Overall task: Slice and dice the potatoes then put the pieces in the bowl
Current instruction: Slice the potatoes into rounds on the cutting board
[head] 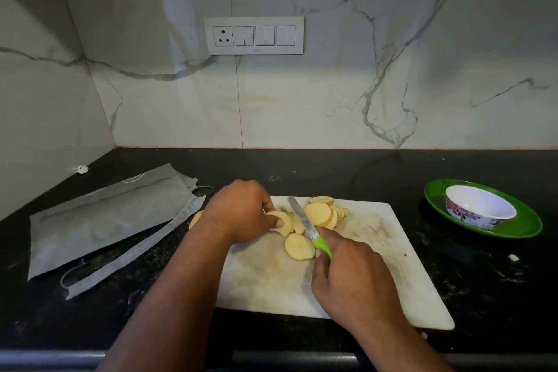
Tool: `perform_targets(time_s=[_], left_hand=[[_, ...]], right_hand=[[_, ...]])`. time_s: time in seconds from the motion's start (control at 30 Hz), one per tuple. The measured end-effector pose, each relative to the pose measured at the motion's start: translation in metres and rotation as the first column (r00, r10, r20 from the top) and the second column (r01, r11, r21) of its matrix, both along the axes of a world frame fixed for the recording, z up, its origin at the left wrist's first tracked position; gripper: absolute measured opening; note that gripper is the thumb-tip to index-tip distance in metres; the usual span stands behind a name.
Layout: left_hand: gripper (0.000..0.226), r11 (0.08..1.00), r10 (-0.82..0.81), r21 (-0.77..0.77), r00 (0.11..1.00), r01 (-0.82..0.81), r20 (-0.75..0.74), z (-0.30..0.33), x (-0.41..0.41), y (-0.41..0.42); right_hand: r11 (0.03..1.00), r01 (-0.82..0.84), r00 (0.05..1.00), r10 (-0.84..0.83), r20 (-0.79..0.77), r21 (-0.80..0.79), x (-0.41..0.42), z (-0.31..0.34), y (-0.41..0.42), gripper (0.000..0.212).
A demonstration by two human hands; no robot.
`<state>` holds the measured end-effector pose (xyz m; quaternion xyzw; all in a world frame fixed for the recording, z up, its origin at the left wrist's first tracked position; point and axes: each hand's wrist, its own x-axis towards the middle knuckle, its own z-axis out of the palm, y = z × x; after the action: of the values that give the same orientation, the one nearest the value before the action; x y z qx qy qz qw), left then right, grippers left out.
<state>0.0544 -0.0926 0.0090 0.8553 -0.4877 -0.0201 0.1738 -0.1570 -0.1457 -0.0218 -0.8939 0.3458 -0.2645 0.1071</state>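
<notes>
Both forearms are coming in from the bottom edge, angling up toward the cutting board at frame centre.

Left hand is sitting at the board's 10 o'clock corner, knuckles up, wrist bent, fingers curling down around a few potato slices, thumb tip pressing on their near side. It is pinching them in place on the board.

Right hand is lying at about 5 o'clock from the left hand, back of hand facing the camera, fingers wrapping the green handle of the knife. Forefinger is running along the handle top. Blade is pointing toward 11 o'clock, passing between the held slices and a fanned pile of slices at the board's 12 o'clock edge. Blade edge against the potato: cannot tell if touching.

One loose round slice is lying flat on the board just beside the knife handle, at its 8 o'clock. Another potato piece is peeking out at 9 o'clock, mostly hidden behind the left wrist.

Bowl, white inside with floral outside, is sitting on a green plate at 3 o'clock, well apart from the board, on the black counter. Grey pouch and its torn strip are lying at 9 o'clock on the counter.
</notes>
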Motion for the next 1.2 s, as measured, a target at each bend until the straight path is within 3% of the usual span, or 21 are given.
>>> perform_targets(time_s=[0.1,0.27,0.43,0.67,0.73,0.8,0.9,1.03,1.2], left_hand=[[0.015,0.999,0.032,-0.045,0.999,-0.031,0.022,0.002,0.002,0.001],[0.02,0.996,0.068,-0.056,0.994,-0.063,0.081,0.002,0.001,0.003],[0.017,0.999,0.031,-0.014,0.999,-0.031,0.022,0.001,0.002,0.002],[0.038,0.999,-0.017,0.047,0.999,0.019,-0.042,0.0,0.0,0.003],[0.029,1.0,0.016,-0.015,1.0,-0.016,-0.018,-0.001,0.0,0.004],[0.017,0.966,0.146,-0.215,0.989,-0.141,0.007,0.001,0.002,0.006],[0.015,0.81,0.321,-0.489,0.943,-0.323,-0.09,0.003,0.01,0.012],[0.01,0.83,0.304,-0.444,0.941,-0.338,-0.149,-0.003,0.009,0.008],[0.008,0.854,0.246,-0.448,0.964,-0.263,-0.098,-0.006,0.005,0.005]], right_hand=[[1.0,0.003,1.0,-0.004,-0.021,-0.029,0.001,-0.001,0.0,0.049],[1.0,0.001,1.0,-0.001,-0.028,-0.029,0.001,-0.002,0.001,0.049],[1.0,0.009,0.999,-0.01,-0.041,-0.023,0.001,-0.001,0.001,0.05],[1.0,-0.001,1.0,0.002,-0.013,0.018,-0.001,0.001,0.003,0.051],[1.0,-0.008,1.0,0.008,-0.012,0.011,-0.004,0.004,0.006,0.052],[0.999,-0.051,0.998,0.051,-0.025,-0.003,-0.009,0.009,0.015,0.056],[0.99,-0.14,0.985,0.142,-0.095,0.026,-0.011,0.015,0.038,0.06],[0.986,-0.156,0.964,0.166,-0.206,0.063,0.014,0.019,0.057,0.059],[0.992,-0.059,0.966,0.084,-0.246,0.111,0.028,0.022,0.058,0.044]])
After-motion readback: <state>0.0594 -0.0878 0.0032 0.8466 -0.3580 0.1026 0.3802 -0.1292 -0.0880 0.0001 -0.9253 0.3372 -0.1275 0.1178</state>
